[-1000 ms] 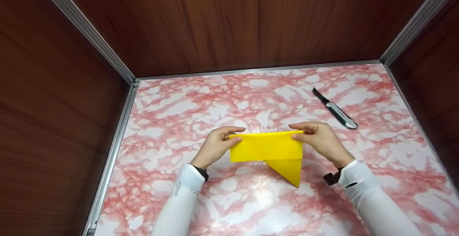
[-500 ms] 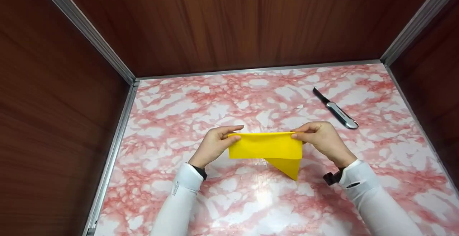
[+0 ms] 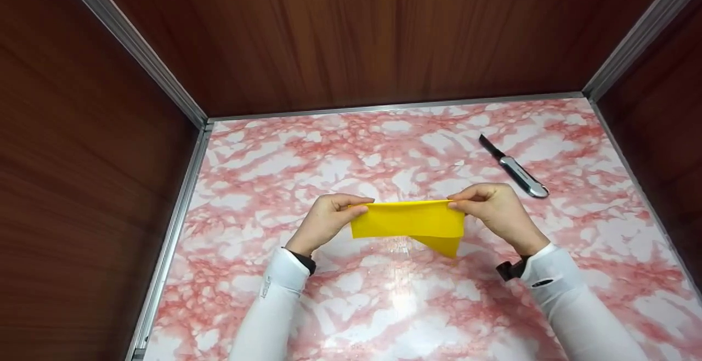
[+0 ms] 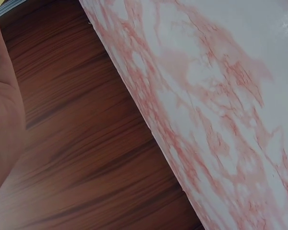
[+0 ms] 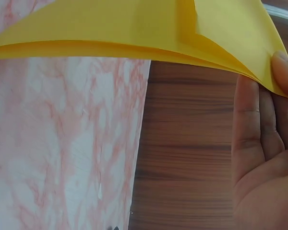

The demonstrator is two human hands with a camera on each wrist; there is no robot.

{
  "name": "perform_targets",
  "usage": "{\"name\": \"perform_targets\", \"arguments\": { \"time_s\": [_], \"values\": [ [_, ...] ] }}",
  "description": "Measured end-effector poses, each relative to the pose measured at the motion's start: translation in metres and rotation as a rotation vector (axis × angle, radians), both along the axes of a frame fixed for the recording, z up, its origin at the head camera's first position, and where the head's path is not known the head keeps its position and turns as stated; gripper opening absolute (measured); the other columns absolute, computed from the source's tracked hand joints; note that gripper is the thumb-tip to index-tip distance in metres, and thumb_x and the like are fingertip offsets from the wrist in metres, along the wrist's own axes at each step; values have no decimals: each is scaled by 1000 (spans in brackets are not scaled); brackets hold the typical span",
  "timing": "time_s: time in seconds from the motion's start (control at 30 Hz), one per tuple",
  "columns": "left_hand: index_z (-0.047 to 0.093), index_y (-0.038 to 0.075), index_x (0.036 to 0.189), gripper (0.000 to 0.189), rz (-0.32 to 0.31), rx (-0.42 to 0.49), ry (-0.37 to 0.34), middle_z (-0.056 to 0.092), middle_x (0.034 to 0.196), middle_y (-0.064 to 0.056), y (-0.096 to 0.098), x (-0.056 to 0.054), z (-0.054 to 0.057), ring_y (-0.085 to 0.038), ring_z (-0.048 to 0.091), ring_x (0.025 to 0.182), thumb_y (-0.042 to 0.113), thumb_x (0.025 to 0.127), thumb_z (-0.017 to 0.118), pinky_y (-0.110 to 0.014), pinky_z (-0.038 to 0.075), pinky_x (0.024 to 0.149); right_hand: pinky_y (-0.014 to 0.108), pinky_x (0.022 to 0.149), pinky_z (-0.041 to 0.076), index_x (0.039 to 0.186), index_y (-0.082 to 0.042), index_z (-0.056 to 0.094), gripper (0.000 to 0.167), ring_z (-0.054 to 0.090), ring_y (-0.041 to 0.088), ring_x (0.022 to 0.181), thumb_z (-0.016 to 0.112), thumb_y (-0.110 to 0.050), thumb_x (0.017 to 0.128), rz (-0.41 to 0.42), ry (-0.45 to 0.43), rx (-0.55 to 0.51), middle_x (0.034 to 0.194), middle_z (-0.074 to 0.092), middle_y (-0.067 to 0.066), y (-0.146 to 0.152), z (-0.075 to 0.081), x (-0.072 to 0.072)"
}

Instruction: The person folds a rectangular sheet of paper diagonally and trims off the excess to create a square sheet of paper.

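Observation:
A folded sheet of yellow paper [image 3: 406, 221] is stretched between both hands in the head view, its fold along the top and a pointed flap hanging below on the right. My left hand [image 3: 322, 221] pinches the upper left corner between thumb and fingers. At the upper right corner, my right hand [image 3: 499, 215] pinches the paper the same way. From the right wrist, the yellow paper [image 5: 134, 28] shows its layers apart along one edge, with the thumb of the right hand [image 5: 269, 158] on it. In the left wrist view only part of the left hand [image 4: 5, 115] shows.
A utility knife [image 3: 518, 174] with its black blade out lies on the red-and-white marbled table [image 3: 274, 158], beyond the right hand. Brown wood-grain panels [image 3: 356, 37] with metal edging stand at the back and both sides.
The paper has tilted, so its front panel and the hanging flap look shorter. My right fingers have closed in on its corner. The knife has stayed in place.

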State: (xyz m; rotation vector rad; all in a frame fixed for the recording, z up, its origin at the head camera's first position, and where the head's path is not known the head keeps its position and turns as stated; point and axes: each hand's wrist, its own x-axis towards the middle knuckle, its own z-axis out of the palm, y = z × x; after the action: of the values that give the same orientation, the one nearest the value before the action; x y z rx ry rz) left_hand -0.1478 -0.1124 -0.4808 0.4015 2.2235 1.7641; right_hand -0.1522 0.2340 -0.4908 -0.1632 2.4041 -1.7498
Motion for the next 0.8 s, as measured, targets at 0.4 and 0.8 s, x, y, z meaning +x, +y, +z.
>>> {"name": "perform_targets", "arguments": {
  "time_s": [0.4, 0.8],
  "values": [
    [77, 21, 107, 20, 0, 77, 0, 71, 105, 0, -7, -10, -27, -20, 66, 95, 29, 90, 69, -31, 52, 84, 30, 73, 56, 93, -14, 79, 22, 67, 23, 85, 79, -33, 82, 1, 73, 29, 97, 73, 4, -4, 1, 1],
    [73, 33, 107, 15, 33, -389, 262, 66, 101, 18, 0, -9, -6, -7, 59, 91, 35, 94, 65, -36, 49, 84, 25, 74, 54, 95, -7, 78, 13, 68, 18, 84, 75, -16, 86, -71, 146, 38, 94, 74, 5, -23, 22, 15]
  ]
}}
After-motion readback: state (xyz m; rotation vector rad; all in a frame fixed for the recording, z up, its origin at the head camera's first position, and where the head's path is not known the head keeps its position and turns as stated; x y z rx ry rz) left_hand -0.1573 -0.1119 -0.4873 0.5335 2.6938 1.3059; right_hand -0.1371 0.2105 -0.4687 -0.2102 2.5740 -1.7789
